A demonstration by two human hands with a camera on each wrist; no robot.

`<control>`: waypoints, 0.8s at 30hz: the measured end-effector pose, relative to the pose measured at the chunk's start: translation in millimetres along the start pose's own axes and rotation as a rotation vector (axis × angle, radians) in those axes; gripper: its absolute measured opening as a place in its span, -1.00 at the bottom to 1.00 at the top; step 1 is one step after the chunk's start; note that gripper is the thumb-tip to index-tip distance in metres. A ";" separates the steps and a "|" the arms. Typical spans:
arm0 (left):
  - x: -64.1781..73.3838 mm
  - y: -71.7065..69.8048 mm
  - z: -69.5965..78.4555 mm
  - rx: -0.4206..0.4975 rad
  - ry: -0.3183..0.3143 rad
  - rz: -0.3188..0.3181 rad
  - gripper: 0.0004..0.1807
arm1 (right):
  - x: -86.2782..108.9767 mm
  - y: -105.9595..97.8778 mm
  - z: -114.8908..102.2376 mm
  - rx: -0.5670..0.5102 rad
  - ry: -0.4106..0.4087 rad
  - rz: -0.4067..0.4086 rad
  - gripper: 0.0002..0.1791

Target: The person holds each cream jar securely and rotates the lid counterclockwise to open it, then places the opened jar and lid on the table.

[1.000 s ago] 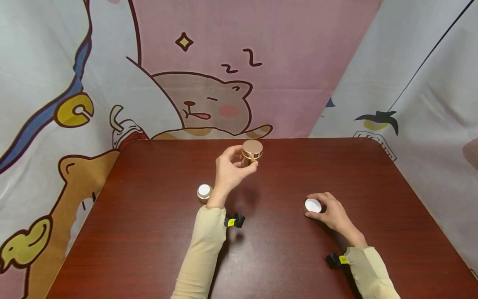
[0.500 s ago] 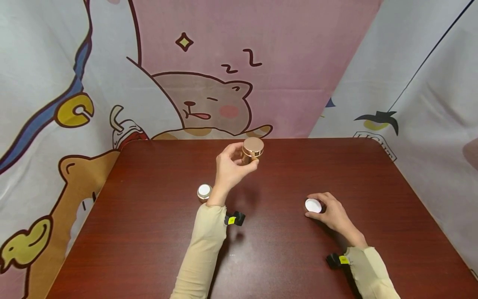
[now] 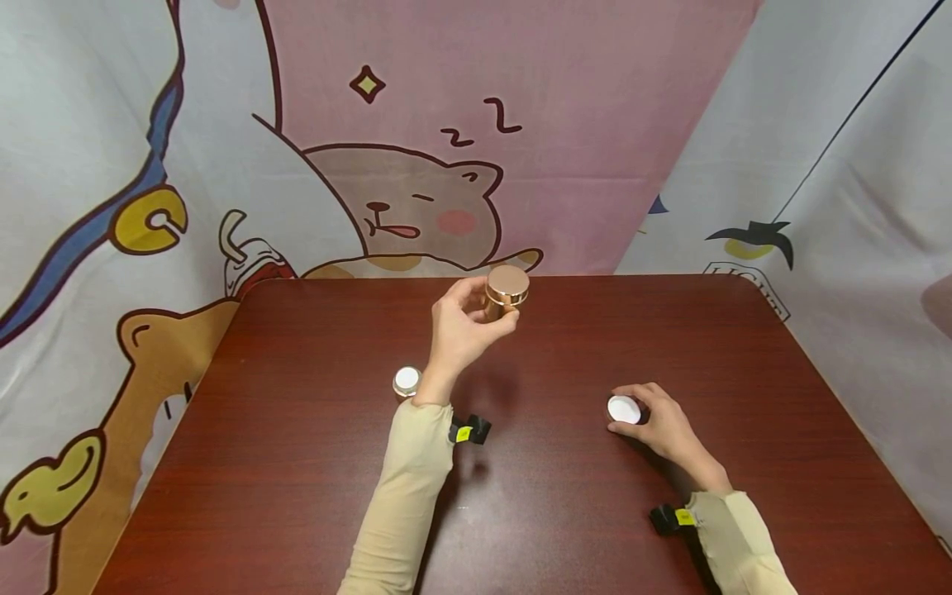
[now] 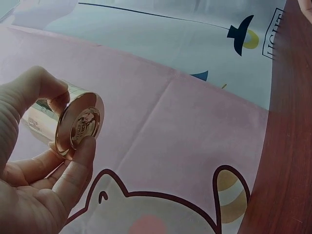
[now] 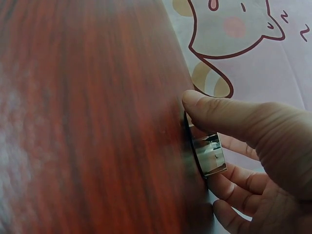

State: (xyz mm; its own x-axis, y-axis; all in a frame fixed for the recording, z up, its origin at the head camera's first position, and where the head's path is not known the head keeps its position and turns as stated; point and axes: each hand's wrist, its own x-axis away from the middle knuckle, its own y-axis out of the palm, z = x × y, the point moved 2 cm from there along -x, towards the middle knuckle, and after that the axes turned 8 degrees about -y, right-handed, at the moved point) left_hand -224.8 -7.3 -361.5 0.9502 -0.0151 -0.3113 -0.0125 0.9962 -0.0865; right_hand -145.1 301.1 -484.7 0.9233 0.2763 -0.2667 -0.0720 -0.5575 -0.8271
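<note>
My left hand (image 3: 463,332) holds up a gold cosmetic jar (image 3: 508,283) with a flat, shiny lid, well over the far part of the table. In the left wrist view the fingers wrap the jar's side, and its round gold base (image 4: 80,122) with embossed marks faces the camera. At right, my right hand (image 3: 664,420) pinches a round lid (image 3: 623,409) between thumb and fingers, low at the tabletop, white inside facing up. Its mirror-like gold side (image 5: 210,155) shows in the right wrist view. Just left of my left wrist stands a small gold jar with a white top (image 3: 406,381), partly hidden.
The dark red-brown wooden table (image 3: 543,496) has its far edge against a printed cloth (image 3: 595,124) with cartoon animals. Black wrist camera mounts (image 3: 470,430) with yellow labels sit at both sleeves.
My left hand has lifted the gold jar a little higher and slightly to the right. The right hand, the lid and the small jar have stayed in place.
</note>
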 end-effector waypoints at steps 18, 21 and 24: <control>0.7 0.0 -1.6 -0.004 0.003 0.003 -0.55 | -0.2 0.3 1.0 -0.035 -0.104 0.156 -0.49; 1.0 0.0 -1.3 0.001 0.004 0.003 -0.56 | -1.4 0.2 -1.3 -0.053 -0.121 0.217 -0.53; 1.5 0.0 -1.5 0.004 0.005 0.007 -0.56 | -2.4 -0.4 -4.2 -0.057 -0.124 0.251 -0.58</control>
State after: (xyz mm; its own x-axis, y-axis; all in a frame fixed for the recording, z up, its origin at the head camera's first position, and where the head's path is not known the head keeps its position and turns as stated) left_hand -223.9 -7.4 -363.4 0.9487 -0.0090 -0.3161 -0.0174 0.9966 -0.0805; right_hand -145.7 297.4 -481.6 0.8260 0.2158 -0.5208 -0.2678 -0.6627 -0.6994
